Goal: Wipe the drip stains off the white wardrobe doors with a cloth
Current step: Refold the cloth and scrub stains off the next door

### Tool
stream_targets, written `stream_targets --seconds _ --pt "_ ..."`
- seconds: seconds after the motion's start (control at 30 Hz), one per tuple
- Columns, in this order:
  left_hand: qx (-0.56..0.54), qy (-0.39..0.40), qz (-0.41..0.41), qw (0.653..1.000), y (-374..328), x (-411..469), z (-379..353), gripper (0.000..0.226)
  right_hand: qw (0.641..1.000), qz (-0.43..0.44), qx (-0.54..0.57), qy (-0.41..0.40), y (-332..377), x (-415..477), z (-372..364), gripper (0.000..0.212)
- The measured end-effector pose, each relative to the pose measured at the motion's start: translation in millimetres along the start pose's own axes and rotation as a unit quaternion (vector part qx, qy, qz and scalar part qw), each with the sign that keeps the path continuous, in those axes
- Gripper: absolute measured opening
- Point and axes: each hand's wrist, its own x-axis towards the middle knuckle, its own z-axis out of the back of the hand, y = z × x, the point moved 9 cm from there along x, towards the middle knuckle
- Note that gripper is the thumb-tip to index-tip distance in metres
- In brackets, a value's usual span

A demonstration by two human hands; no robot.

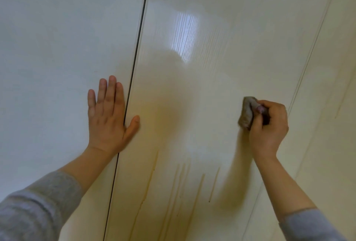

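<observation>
Against the middle wardrobe door [212, 57], the right hand [269, 125] is pressing a bunched brownish cloth [247, 113]. Its grip is closing tight, with fingers and thumb curling round the wad. The left hand [107, 117] is lying flat and holding nothing, its fingers straight. The palm is bracing on the left door [57, 48] while the thumb is reaching across the dark gap [138, 48] onto the middle door.

Judging by the surface, the job is looking partly done. The band at hand height and above is showing glossy, with no clear streaks. Below it, yellowish drip stains [200, 192] are running down the middle door, waiting to be wiped. A faint streak is also showing on the panel at far right [337, 48].

Counting: one cloth and two hands. Two doors are plainly in view, and a third panel is lying beyond a thin line on the right. About five streaks are showing low on the middle door, though blur is making the exact number uncertain.
</observation>
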Motion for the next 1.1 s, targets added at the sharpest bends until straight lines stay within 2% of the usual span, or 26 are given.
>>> stream_targets --seconds 0.1,0.2,0.3,0.37,0.47,0.53,0.63,0.73,0.87,0.97,1.1 --pt "0.004 0.006 0.003 1.000 0.6 0.6 0.1 0.084 0.999 0.039 -0.010 0.016 -3.5 -40.5 -6.1 0.015" --pt "0.010 0.014 0.007 1.000 0.6 1.0 0.1 0.084 0.991 0.090 0.005 0.102 -2.5 -108.1 -10.7 0.014" --pt "0.011 0.022 0.011 1.000 -0.2 0.6 0.3 0.085 0.981 0.083 0.017 0.173 -4.4 -137.2 -4.6 0.014" --pt "0.012 0.027 0.015 0.999 -0.4 1.0 -0.1 0.086 0.988 0.066 0.011 0.137 -6.4 -111.9 8.8 0.017" --pt "0.018 0.034 0.017 0.999 0.5 2.1 0.5 0.086 0.999 0.011 -0.033 0.011 -23.3 -44.4 34.2 0.014" --pt "0.023 0.036 0.019 0.999 0.2 1.8 1.4 0.087 0.998 -0.021 -0.050 -0.019 -42.0 -11.5 40.2 0.012" --pt "0.020 0.038 0.021 0.999 -1.7 2.0 1.3 0.087 0.997 -0.047 -0.052 -0.023 -64.2 -9.0 39.8 0.013" --pt "0.024 0.041 0.021 0.999 -1.5 2.1 -0.3 0.087 0.997 -0.048 -0.047 -0.024 -66.7 -61.2 32.6 0.014" --pt "0.017 0.051 0.017 0.998 -2.3 2.2 0.1 0.086 0.994 -0.086 0.021 0.061 -51.9 -140.7 18.7 0.017" --pt "-0.013 0.063 0.004 0.998 -3.4 -7.9 6.4 0.082 0.987 -0.107 0.069 0.099 -27.0 -153.9 16.1 0.017" --pt "-0.032 0.084 -0.025 0.996 0.8 -50.2 13.3 0.078 0.987 -0.046 0.103 0.113 28.3 -135.4 -0.6 0.017"
